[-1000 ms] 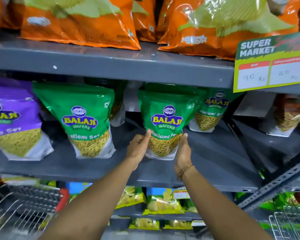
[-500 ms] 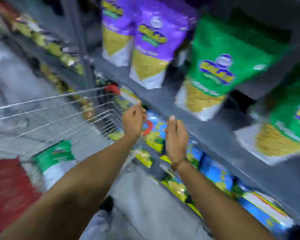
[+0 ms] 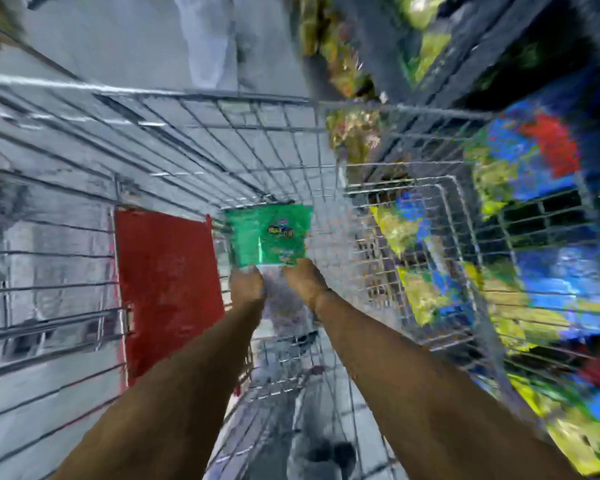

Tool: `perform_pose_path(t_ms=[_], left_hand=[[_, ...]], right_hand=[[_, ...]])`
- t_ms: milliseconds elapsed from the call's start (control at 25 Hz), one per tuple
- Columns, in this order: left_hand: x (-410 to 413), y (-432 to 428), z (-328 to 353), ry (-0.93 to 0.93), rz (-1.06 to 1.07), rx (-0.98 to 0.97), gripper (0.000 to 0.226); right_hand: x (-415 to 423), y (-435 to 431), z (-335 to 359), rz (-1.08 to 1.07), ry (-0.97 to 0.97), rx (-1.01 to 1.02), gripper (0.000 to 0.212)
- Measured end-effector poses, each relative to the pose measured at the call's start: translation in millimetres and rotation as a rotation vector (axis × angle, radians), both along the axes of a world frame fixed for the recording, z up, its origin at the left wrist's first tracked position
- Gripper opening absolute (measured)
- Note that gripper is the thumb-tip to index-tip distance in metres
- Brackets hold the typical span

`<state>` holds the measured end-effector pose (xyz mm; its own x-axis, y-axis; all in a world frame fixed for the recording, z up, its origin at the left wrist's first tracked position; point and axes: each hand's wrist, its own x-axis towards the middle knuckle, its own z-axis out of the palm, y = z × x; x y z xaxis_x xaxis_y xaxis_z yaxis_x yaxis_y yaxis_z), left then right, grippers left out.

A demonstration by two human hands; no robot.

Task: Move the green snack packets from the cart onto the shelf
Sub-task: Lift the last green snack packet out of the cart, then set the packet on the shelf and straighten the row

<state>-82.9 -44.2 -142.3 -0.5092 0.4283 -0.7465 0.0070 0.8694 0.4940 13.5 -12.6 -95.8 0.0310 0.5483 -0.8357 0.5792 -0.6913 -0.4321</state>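
I look down into a wire cart [image 3: 222, 140] through heavy motion blur. One green snack packet [image 3: 269, 235] lies on the cart's bottom, its clear white lower end pointing toward me. My left hand [image 3: 246, 285] and my right hand [image 3: 303, 280] have reached down to that lower end, one on each side of it, fingertips at the packet's green edge. The blur hides whether the fingers have closed on it. The green packets' shelf is out of view.
A red flap [image 3: 167, 282] hangs inside the cart, left of the packet. To the right, low shelves [image 3: 541, 271] hold blue and yellow packets close against the cart's wire side. Grey floor [image 3: 136, 46] lies beyond the cart, with a person's pale trouser legs [image 3: 208, 39] at the top.
A second ago both hands held a green packet upright on the shelf. They let go, my view swung left and down, and both hands now reach into the cart at another green packet.
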Motion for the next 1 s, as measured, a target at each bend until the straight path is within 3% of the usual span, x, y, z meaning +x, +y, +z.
perform_pose_path(t_ms=[80, 240, 320, 400, 520, 720, 880, 1000], left_hand=[[3, 2, -16, -0.041, 0.014, -0.018, 0.039], [6, -2, -13, 0.072, 0.028, -0.147, 0.057], [9, 1, 5, -0.091, 0.087, -0.158, 0.075], [18, 2, 30, -0.34, 0.127, -0.128, 0.064], [52, 2, 79, -0.325, -0.029, -0.031, 0.054], [119, 2, 189, -0.27, -0.353, 0.419, 0.045], [174, -40, 275, -0.349, -0.426, 0.87, 0.043], [227, -106, 323, -0.463, -0.666, 1.021, 0.028]], right_hand=[[-8, -9, -29, -0.118, -0.017, -0.079, 0.049], [-3, -18, -38, -0.131, -0.057, -0.048, 0.046], [8, -19, -23, -0.148, -0.112, -0.022, 0.038], [30, -20, 4, -0.214, -0.158, 0.012, 0.034], [64, -31, 56, -0.376, -0.196, 0.109, 0.034], [120, -63, 161, -0.597, -0.102, 0.522, 0.035], [181, -133, 245, -0.701, 0.006, 0.87, 0.031], [239, -220, 289, -0.819, 0.121, 1.086, 0.022]])
